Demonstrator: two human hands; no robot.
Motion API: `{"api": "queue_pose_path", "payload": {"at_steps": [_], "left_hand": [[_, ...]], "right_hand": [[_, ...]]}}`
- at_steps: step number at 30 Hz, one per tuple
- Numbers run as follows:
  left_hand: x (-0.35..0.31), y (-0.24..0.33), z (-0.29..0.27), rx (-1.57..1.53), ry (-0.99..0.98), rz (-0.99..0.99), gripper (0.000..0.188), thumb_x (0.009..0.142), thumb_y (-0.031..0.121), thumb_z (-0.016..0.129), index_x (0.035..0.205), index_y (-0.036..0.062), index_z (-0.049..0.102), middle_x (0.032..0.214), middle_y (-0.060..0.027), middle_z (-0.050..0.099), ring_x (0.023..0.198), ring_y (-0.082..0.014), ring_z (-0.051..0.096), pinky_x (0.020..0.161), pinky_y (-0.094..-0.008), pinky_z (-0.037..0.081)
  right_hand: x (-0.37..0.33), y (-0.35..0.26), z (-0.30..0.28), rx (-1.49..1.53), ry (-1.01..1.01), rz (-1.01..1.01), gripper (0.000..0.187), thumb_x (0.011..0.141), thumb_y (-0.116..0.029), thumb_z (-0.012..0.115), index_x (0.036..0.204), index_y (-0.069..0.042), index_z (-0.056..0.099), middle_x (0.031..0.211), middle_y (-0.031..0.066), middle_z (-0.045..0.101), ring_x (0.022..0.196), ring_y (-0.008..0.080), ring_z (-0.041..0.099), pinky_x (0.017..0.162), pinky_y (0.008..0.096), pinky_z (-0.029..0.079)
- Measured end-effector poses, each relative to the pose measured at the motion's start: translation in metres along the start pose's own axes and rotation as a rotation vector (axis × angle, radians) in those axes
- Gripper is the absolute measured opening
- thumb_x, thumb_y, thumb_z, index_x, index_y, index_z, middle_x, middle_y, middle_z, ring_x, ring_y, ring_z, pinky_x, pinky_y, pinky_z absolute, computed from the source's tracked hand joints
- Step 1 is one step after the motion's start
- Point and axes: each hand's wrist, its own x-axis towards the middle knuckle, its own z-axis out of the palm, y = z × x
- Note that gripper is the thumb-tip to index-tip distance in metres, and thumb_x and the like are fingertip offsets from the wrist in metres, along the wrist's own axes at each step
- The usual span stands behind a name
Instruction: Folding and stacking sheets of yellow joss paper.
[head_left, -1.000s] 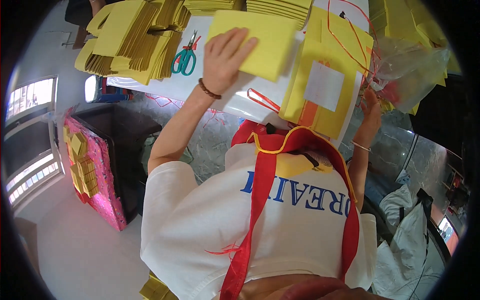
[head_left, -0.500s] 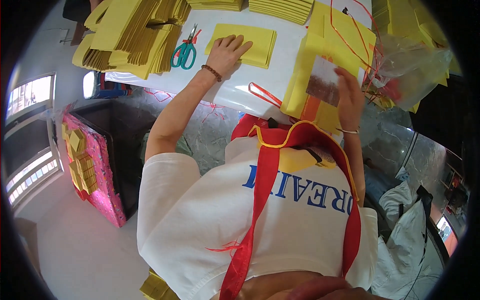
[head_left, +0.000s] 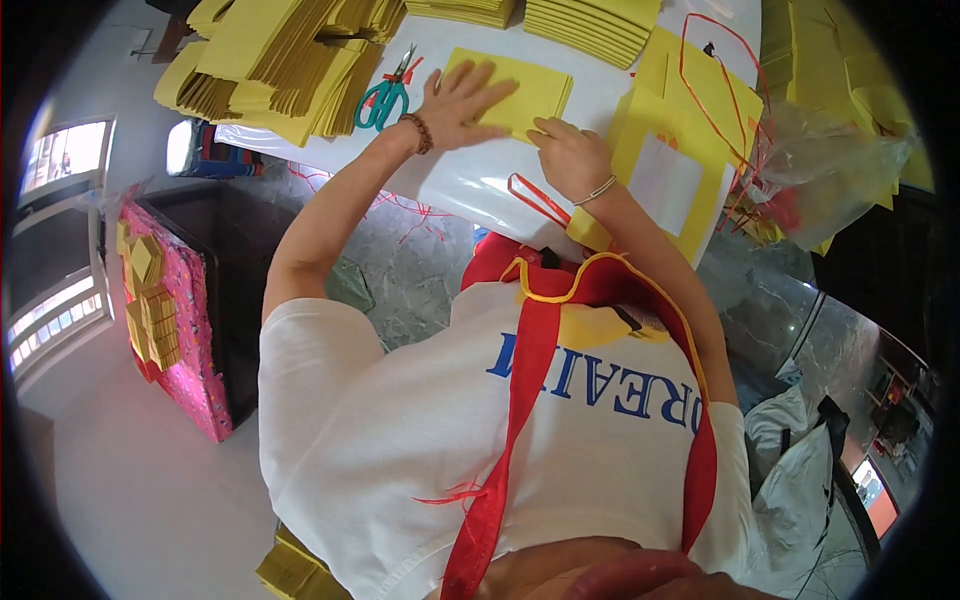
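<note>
A thin stack of folded yellow paper [head_left: 535,88] lies flat on the white-covered table. My left hand [head_left: 462,108], with a brown bead bracelet at the wrist, rests on its left part, fingers spread wide. At the stack's lower right corner is my right hand [head_left: 575,160], fingers curled in and thumb and fingertips closed at the paper's edge. Scissors with teal handles [head_left: 382,105] lie left of my left hand. To the right of my right hand, a pale rectangular card [head_left: 664,178] sits on larger yellow sheets [head_left: 690,110].
Tall piles of folded yellow paper [head_left: 290,60] stand at the table's far left; another pile [head_left: 590,30] is at the back. A red cord loop [head_left: 540,197] lies by the near edge. A clear plastic bag [head_left: 830,165] hangs at the right. A pink-covered surface [head_left: 195,340] stands left.
My right hand has moved left from the card to the corner of the yellow stack, its fingers curling. The card's face now looks pale instead of dark. My left hand's fingers have spread.
</note>
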Motion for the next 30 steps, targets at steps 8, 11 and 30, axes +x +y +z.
{"api": "queue_pose_path", "payload": {"at_steps": [8, 11, 30], "left_hand": [[0.030, -0.009, 0.033, 0.107, 0.177, -0.163, 0.051, 0.089, 0.053, 0.032, 0.137, 0.0341, 0.028, 0.143, -0.0074, 0.024, 0.131, -0.0348, 0.018, 0.098, -0.0574, 0.019], [0.032, -0.007, 0.032, 0.175, 0.140, -0.185, 0.051, 0.090, 0.053, 0.030, 0.137, 0.0345, 0.026, 0.143, -0.0070, 0.023, 0.131, -0.0348, 0.018, 0.099, -0.0570, 0.019], [0.013, 0.043, 0.016, 0.101, 0.420, -0.076, 0.018, 0.078, 0.020, 0.057, 0.096, 0.0168, 0.061, 0.100, -0.0027, 0.058, 0.095, -0.0229, 0.051, 0.079, -0.0446, 0.034]], "right_hand": [[0.024, -0.006, -0.021, -0.073, -0.185, 0.075, 0.023, 0.079, -0.019, 0.054, 0.100, -0.015, 0.064, 0.113, 0.0000, 0.057, 0.108, 0.0157, 0.051, 0.085, 0.0439, 0.038], [0.021, -0.009, -0.015, -0.028, -0.183, 0.030, 0.024, 0.081, -0.020, 0.053, 0.102, -0.015, 0.063, 0.115, 0.0010, 0.056, 0.112, 0.0177, 0.048, 0.085, 0.0435, 0.039], [-0.082, 0.065, -0.090, 0.598, 0.103, 0.227, 0.027, 0.084, -0.018, 0.057, 0.106, -0.003, 0.059, 0.108, 0.0121, 0.059, 0.099, 0.0271, 0.055, 0.085, 0.0334, 0.043]]}}
